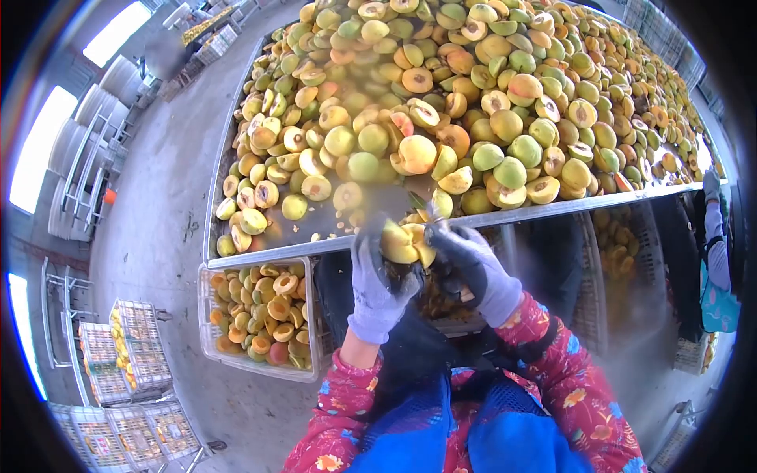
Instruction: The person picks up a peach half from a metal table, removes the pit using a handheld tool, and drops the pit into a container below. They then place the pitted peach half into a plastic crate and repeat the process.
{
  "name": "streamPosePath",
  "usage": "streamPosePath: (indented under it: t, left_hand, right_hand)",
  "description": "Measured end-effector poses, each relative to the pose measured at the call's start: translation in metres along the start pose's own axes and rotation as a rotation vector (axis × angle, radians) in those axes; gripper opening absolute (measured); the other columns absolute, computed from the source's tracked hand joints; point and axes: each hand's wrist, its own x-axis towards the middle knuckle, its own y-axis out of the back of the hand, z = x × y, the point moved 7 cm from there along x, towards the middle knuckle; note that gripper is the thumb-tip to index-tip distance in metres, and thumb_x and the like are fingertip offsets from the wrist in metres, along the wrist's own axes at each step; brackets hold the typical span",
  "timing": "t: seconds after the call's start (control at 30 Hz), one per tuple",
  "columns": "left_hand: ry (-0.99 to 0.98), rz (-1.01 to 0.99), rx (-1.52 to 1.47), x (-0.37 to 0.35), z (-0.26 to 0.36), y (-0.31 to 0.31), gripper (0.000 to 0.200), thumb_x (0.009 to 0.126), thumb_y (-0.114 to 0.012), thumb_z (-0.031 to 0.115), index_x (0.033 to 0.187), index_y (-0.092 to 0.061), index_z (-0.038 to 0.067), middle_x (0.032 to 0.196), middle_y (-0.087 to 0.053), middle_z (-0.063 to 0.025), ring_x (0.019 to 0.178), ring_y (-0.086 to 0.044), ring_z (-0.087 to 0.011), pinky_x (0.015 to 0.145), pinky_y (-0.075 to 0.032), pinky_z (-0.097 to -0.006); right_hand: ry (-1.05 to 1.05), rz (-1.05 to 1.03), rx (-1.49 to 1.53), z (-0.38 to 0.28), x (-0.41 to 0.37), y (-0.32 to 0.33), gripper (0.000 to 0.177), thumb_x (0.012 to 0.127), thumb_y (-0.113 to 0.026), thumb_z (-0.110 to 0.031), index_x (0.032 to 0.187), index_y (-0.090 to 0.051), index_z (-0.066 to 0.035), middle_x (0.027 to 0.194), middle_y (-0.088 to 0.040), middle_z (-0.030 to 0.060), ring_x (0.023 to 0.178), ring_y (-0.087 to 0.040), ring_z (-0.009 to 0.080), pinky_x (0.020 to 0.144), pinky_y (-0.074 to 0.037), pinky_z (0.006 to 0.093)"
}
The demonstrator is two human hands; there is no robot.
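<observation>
Both hands wear pale gloves with dark palms and meet at the table's near edge. My left hand [377, 276] is closed around a cut yellow-green peach [400, 243], held just in front of the metal rim. From the other side, my right hand [477, 268] is closed, with its fingertips at the same peach. Something small and pale shows below its curled fingers; I cannot make out what it is. Behind the hands, a large heap of whole-looking and halved peaches [505, 126] covers most of the table [315, 246], some halves showing brown pits.
Under the table edge at left stands a plastic crate [206, 315] of pitted halves. Another crate [653, 260] is below at right. A co-worker's gloved arm [716, 236] reaches in at the far right. Stacked crates [146, 347] and metal racks [67, 307] stand along the left floor.
</observation>
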Motion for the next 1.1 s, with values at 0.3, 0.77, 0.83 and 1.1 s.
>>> streamPosePath:
  t: [0.3,0.77,0.83,1.1]
  left_hand:
    - [-0.281,0.194,0.540,0.010,0.017,-0.001,0.080,0.077,-0.072,0.017,0.143,-0.031,-0.004,0.140,-0.041,-0.0233,0.129,-0.041,-0.0422,0.109,-0.036,-0.0467]
    - [0.557,0.197,-1.325,-0.016,-0.037,0.003,0.044,0.102,-0.046,0.026,0.141,-0.041,0.005,0.125,-0.058,-0.0177,0.110,-0.062,-0.0294,0.091,-0.055,-0.0395]
    - [0.598,0.153,-1.329,-0.030,-0.044,-0.006,0.055,0.105,-0.033,0.044,0.135,-0.046,0.000,0.121,-0.062,-0.0147,0.108,-0.063,-0.0245,0.095,-0.052,-0.0366]
    - [0.716,0.097,-0.936,-0.051,-0.020,-0.013,0.058,0.104,-0.033,0.049,0.129,-0.050,0.000,0.110,-0.067,-0.0140,0.096,-0.065,-0.0199,0.085,-0.052,-0.0299]
  right_hand:
    - [0.617,0.226,-0.585,-0.036,0.020,0.010,0.034,0.079,-0.080,-0.026,0.097,-0.063,-0.003,0.068,-0.059,0.0007,0.054,-0.052,0.0097,0.049,-0.043,0.0264]
    - [0.788,-0.015,-1.170,-0.034,-0.034,-0.032,0.013,0.094,-0.057,-0.011,0.096,-0.051,0.001,0.070,-0.064,0.0186,0.062,-0.065,0.0375,0.052,-0.048,0.0421]
    - [0.805,-0.092,-1.273,-0.020,-0.049,-0.040,0.018,0.093,-0.060,-0.015,0.095,-0.051,0.001,0.068,-0.064,0.0179,0.059,-0.064,0.0373,0.050,-0.048,0.0443]
    - [0.644,-0.146,-1.381,0.007,-0.065,-0.044,0.027,0.095,-0.057,-0.022,0.096,-0.049,0.004,0.056,-0.057,0.0169,0.051,-0.061,0.0360,0.044,-0.045,0.0443]
